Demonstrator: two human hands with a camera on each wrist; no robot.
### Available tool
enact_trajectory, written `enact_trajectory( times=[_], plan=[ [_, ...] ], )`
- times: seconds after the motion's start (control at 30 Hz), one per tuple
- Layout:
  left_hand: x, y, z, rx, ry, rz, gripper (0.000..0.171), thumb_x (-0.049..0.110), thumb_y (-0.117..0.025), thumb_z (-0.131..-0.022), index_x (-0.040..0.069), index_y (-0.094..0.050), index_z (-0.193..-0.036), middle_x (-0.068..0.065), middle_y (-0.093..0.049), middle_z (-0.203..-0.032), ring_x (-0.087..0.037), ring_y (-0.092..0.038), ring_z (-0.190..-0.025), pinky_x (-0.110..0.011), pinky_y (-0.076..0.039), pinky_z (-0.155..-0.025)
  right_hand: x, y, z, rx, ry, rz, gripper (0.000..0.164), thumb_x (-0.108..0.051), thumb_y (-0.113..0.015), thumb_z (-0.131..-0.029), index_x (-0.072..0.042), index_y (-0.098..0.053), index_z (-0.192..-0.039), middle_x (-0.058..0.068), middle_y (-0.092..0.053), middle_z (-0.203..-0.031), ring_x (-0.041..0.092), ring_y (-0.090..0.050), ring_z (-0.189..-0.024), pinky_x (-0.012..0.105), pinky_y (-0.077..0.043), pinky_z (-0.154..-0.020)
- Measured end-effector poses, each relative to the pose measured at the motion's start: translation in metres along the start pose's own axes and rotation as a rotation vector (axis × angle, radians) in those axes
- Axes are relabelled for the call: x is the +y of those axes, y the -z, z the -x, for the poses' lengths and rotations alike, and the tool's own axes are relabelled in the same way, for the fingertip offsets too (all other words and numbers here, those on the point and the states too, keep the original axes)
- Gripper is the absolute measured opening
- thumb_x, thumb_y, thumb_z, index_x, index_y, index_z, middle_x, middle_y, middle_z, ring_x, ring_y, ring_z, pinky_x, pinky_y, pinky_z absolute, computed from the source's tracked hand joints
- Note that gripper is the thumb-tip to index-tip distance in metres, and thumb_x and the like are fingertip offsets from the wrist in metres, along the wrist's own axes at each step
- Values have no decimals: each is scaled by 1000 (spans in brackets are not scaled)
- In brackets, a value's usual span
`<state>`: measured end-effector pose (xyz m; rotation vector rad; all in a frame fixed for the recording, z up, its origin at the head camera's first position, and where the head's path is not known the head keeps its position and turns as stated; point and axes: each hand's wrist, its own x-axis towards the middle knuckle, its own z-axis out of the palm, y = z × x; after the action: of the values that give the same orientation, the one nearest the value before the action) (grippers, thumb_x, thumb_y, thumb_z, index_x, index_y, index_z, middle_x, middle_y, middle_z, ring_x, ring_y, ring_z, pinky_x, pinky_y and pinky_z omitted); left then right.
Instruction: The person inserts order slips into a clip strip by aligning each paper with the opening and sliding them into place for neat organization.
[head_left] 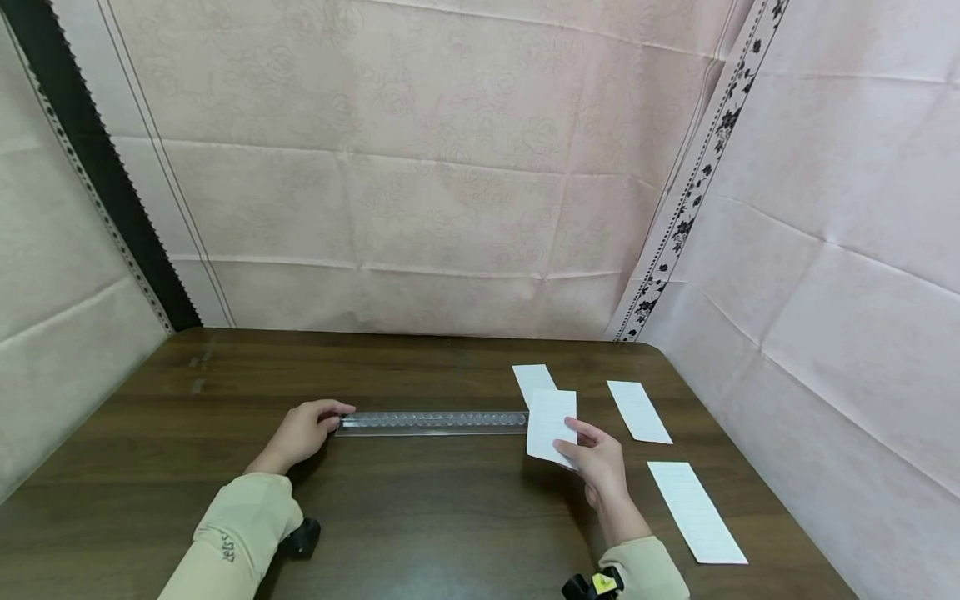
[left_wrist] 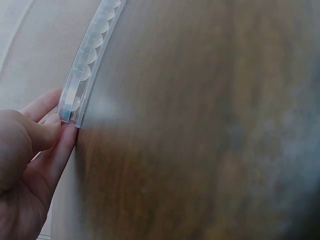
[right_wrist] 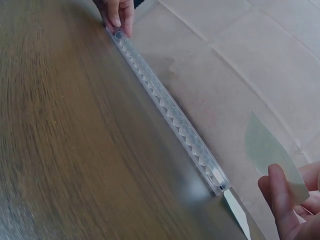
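1. One clear strip point(head_left: 435, 423) is crossing mid-frame, your left hand point(head_left: 303, 429) pinching its end.
2. Your right hand point(head_left: 597, 462) is pinching a white slip point(head_left: 550, 423), right of centre.
3. Seemingly you're positioning the white slip; the next move is probably calling for steadiness.

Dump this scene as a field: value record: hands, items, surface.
left hand: pinches strip's left end
right hand: pinches held card
strip: clear, long, row of rounded pieces inside
held card: white, off the table, apart from strip
loose cards: three, white; one near strip's right end, two farther right
table: dark brown, wood-grained
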<state>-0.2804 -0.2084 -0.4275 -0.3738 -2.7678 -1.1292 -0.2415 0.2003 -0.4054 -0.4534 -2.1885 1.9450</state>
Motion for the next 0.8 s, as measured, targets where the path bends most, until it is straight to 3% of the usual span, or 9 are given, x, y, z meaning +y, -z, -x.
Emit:
enact_trajectory(
  times=[0.5, 0.8],
  plan=[
    [-1, 0, -2, -4, 10, 0, 25, -3, -52, -92, 4, -66, -112, -19, -61, -115, -39, -51, -111, -54, -42, -89, 0, -16, 6, -25, 19, -34, 42, 7, -72, -74, 8, -61, -115, 25, -55, -112, 19, -55, -82, 18, -49, -62],
    [-2, 0, -3, -8, 28, -1, 26, -3, -52, -92, 5, -66, -112, -18, -61, -115, -39, -50, -112, -55, -41, -90, -3, -22, 8, -33, 27, -31, 42, 6, -73, -74, 8, -62, -114, 21, -57, -104, 20, -53, -81, 18, -48, -61]
  ],
)
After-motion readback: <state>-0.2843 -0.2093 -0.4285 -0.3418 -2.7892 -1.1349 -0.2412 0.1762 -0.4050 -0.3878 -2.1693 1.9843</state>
